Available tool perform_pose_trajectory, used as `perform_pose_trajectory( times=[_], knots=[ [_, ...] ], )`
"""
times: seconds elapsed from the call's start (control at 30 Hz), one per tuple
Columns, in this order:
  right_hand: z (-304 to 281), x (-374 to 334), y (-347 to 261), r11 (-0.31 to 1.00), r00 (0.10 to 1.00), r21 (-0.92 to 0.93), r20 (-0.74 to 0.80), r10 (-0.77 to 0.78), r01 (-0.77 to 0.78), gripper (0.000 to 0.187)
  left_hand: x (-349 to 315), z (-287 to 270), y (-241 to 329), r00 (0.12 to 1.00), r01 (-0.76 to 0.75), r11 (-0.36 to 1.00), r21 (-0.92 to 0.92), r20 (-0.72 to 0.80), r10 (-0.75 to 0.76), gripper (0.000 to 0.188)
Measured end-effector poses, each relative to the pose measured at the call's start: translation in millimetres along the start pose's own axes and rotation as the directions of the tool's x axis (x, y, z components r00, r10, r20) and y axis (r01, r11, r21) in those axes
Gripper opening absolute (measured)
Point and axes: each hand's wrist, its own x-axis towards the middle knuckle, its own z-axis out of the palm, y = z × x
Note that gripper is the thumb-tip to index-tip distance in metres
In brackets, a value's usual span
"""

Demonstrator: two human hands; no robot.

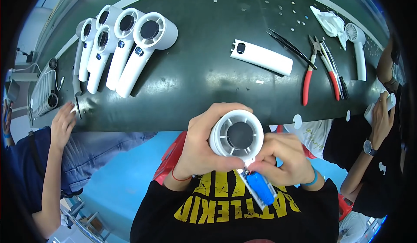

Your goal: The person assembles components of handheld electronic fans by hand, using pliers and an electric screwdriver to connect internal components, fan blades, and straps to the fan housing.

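In front of my chest is a white handheld fan [214,135] with its round head turned up and a dark disc in the middle. My left hand [200,145] wraps round the head from the left. The handle is uncovered, and a blue cylindrical battery [260,188] shows along it, pointing down toward my shirt. With fingers closed, my right hand [284,158] grips the fan at the neck, where head and handle meet. Any small part between those fingertips is hidden. Beyond my hands, a white handle cover [263,58] lies on the dark green table [204,82].
Several white fans [150,47] stand in a group at the left. Black tweezers [292,47], red-handled pliers [307,75], a pen [343,88], crumpled white tissue [332,23] and another fan [359,54] lie at the right. People sit on both sides, a co-worker's hand [64,123] at the left edge.
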Motion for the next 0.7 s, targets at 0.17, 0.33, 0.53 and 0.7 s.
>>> perform_pose_trajectory(
  times=[0.17, 0.33, 0.53, 0.7],
  knots=[
    [-12.4, 2.8, 2.4, 0.997, 0.991, -0.005, 0.103, -0.08, 0.08, 0.018, -17.4, -18.2, -7.6, 0.998, 0.062, 0.986, -0.152, 0.043, -0.056, 0.063],
    [-42.3, 54.4, -5.3, 0.485, 0.957, -0.869, -0.213, -0.195, -0.094, 0.035, -29.7, -22.2, 11.0, 0.983, 0.111, 0.965, -0.236, -0.12, -0.143, 0.095],
    [-47.7, 70.7, 11.7, 0.429, 0.983, -0.896, -0.166, -0.079, -0.117, 0.036, -24.8, -29.2, 7.7, 0.985, -0.05, 0.978, -0.203, -0.17, 0.015, 0.09],
    [-44.4, 66.2, 10.6, 0.587, 0.947, -0.778, -0.317, -0.058, -0.224, 0.036, -16.3, -34.4, 4.4, 0.98, -0.084, 0.986, -0.148, -0.192, 0.054, 0.088]
  ],
)
